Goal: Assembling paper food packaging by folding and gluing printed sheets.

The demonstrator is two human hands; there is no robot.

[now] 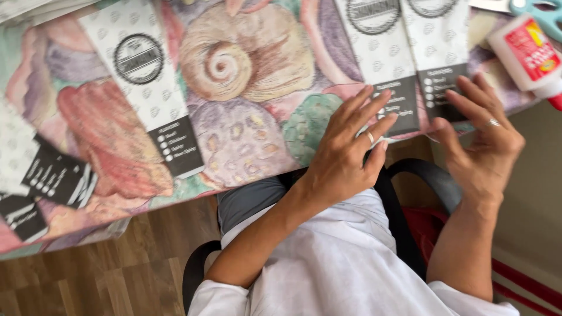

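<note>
At the near edge of the tabletop (246, 76), which is covered in a pastel seashell print, two bare hands hover with fingers spread and loose, gripping nothing. The left hand (345, 158) lies flat, its fingertips (383, 111) resting on the dark lower end of a narrow paper strip (383, 64). The right hand (486, 146) stands more on edge, its fingers touching the dark end of a second, matching strip (439, 52) just beside the first. Each strip is white with a faint grey pattern, a round dark seal near the top and a black panel with pale dots at the bottom. Their long axes run away from the person, toward the far edge, so each strip lies straight ahead of the hand on it. A third strip (143, 88) lies well apart toward the left edge, tilted. More dark label ends (52, 175) sit at the near left corner. A white glue bottle (527, 55) with a red label lies at the far right corner, beside teal scissor handles (541, 14).
</note>
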